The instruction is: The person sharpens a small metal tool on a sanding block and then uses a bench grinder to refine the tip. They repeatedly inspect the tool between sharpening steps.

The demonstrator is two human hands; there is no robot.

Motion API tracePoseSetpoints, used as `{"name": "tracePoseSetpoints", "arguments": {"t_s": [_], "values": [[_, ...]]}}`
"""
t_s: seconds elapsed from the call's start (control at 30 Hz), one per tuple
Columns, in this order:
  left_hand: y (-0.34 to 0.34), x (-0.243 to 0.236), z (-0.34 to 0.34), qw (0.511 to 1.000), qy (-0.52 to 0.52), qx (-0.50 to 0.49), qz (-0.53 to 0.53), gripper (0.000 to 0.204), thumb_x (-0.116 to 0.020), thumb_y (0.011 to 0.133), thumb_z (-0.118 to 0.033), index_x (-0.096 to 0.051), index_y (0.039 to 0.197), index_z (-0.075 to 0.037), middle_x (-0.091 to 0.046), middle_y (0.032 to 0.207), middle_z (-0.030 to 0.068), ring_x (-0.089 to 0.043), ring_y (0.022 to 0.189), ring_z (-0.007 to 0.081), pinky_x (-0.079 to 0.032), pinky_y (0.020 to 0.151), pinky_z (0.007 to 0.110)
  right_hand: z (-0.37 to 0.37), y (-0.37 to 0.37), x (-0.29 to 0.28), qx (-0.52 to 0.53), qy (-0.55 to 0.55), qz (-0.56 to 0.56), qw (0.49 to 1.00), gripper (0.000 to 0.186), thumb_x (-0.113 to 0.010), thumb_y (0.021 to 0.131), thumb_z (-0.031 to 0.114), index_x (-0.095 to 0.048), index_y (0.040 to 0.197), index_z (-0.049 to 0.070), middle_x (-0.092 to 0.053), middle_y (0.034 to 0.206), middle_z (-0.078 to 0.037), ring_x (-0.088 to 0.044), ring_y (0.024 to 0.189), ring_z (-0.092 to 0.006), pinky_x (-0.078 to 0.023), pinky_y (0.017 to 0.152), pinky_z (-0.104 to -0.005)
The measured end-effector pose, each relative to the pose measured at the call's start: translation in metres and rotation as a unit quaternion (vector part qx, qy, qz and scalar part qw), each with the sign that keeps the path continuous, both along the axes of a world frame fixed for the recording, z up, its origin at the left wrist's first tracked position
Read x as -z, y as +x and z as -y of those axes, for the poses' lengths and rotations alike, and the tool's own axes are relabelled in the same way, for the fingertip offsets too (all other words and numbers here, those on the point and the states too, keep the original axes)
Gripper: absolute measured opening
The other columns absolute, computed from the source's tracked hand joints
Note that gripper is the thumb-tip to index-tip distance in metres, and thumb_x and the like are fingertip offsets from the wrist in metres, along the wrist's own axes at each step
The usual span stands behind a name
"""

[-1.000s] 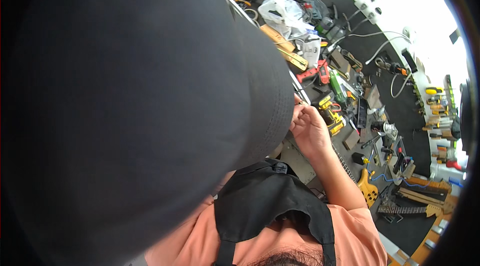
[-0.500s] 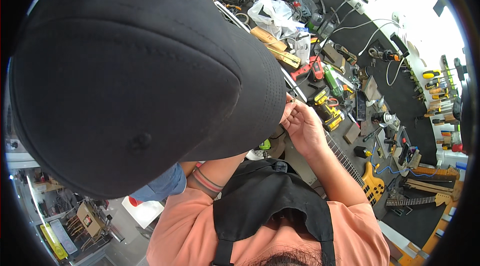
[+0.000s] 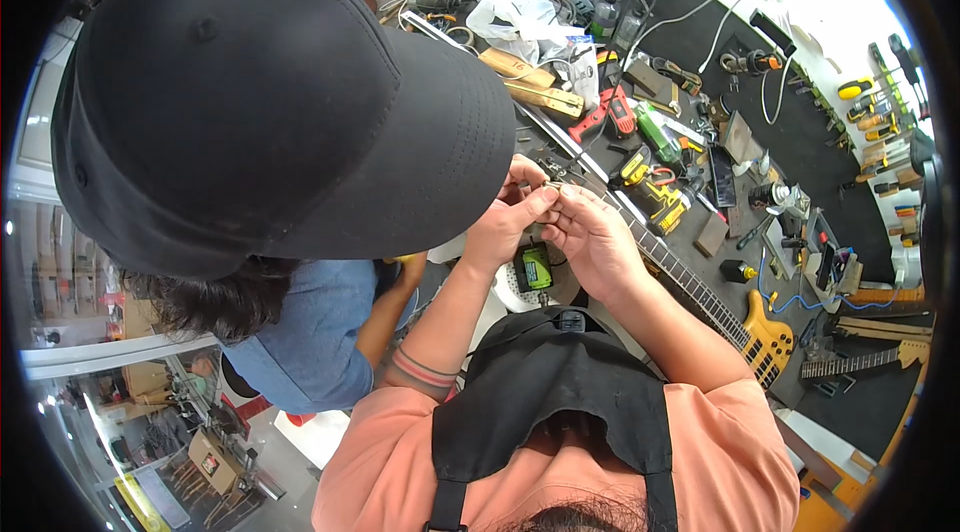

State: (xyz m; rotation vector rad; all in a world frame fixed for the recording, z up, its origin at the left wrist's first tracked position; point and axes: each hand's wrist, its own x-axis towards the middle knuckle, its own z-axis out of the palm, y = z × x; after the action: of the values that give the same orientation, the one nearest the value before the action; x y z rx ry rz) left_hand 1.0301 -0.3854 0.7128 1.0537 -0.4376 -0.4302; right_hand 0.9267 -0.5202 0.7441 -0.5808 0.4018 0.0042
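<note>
My left hand and my right hand meet at mid-view, fingertips pinched on a small metal piece whose shape is hard to make out. Another hand, apparently the co-worker's, is just behind them, partly hidden by the cap brim. A yellow bass guitar lies beside my right forearm, its long fretted neck running behind my hand. Below the hands is a green-and-black device over a light perforated surface.
A co-worker in a black cap and blue shirt leans in from the left. The cluttered bench holds a red drill, yellow drill, wood pieces and bags. Tools hang along the right wall; another guitar neck lies lower right.
The co-worker's cap has moved up and left, uncovering my left hand and forearm, their blue shirt and the green device. My right hand has shifted slightly left in view.
</note>
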Motion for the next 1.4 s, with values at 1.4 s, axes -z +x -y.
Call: {"name": "tracePoseSetpoints", "arguments": {"t_s": [1.4], "values": [[0.026, 0.056, 0.032, 0.903, -0.237, 0.353, -0.06, 0.018, -0.084, 0.087, -0.008, -0.066, 0.086, -0.006, -0.057, 0.08, 0.0015, -0.046, 0.083, 0.0165, -0.041, 0.071, 0.032, -0.002, -0.036, 0.013, -0.042, -0.024, -0.027, 0.998, 0.026, -0.077, 0.104, 0.019, -0.072, 0.122, 0.001, -0.074, 0.111, -0.006, -0.069, 0.105, -0.0149, -0.056, 0.094, -0.0316]]}}
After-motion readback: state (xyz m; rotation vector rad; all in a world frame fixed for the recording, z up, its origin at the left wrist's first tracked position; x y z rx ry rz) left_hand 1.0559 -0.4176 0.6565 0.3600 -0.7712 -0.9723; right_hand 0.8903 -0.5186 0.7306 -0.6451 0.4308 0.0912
